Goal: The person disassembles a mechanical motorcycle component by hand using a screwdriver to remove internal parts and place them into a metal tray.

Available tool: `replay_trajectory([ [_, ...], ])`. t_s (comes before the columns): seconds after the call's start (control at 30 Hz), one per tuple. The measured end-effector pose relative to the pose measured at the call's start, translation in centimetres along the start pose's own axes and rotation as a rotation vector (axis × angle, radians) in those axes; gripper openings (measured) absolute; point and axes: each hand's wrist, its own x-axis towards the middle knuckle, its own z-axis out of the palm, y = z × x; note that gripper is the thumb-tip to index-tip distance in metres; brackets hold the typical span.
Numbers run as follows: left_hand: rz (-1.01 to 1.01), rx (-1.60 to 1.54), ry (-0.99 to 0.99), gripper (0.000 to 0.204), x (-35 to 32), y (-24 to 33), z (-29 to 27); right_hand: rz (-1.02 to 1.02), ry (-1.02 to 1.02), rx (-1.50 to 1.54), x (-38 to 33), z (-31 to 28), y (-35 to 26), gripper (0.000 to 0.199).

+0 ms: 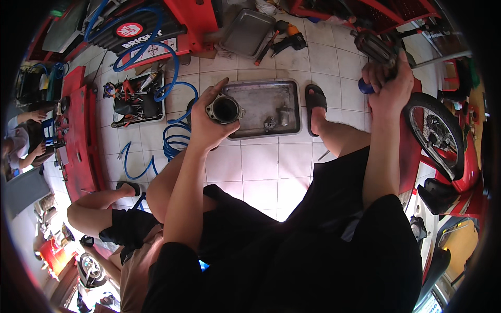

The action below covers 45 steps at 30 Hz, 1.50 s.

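Note:
My left hand (pixel 203 122) is wrapped round a metal engine cylinder (pixel 241 112), its dark round bore facing up. It is held above the left side of a metal tray (pixel 295 99) on the floor. Two small metal parts, one a rounded casting (pixel 283 113) and one a smaller piece (pixel 269 124), lie in that tray. Far to the right, my right hand (pixel 391 81) is raised with its fingers curled beside a dark metal assembly (pixel 374 48). A blue rounded end (pixel 366 86) shows under the fingers; what they grip is mostly hidden.
A tool tray (pixel 138 99) and a coiled blue air hose (pixel 175 141) lie left. Beyond are another metal tray (pixel 248 32), an orange-black power tool (pixel 292 41) and a hammer (pixel 274 39). A motorcycle wheel (pixel 436 133) stands right. Another person's leg (pixel 91 214) is at lower left.

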Motion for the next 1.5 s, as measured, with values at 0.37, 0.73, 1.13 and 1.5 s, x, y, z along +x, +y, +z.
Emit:
replay_trajectory([
  [0.37,-0.271,-0.685,0.255,0.075,1.5,1.6,2.2,0.601,-0.001,-0.653,-6.6,0.3,21.0,0.054],
  [0.73,-0.684,-1.074,0.662,0.023,1.9,-2.2,-1.0,0.754,0.1,-1.039,-18.8,3.7,43.3,0.059],
  [1.13,-0.858,-1.107,0.615,0.029,2.4,-1.8,-1.8,0.905,0.525,-0.648,-19.7,10.6,51.7,0.058],
  [1.5,-0.81,-1.219,0.566,0.021,1.8,-2.5,-1.6,1.064,0.154,-0.687,-22.8,8.0,53.8,0.037],
])
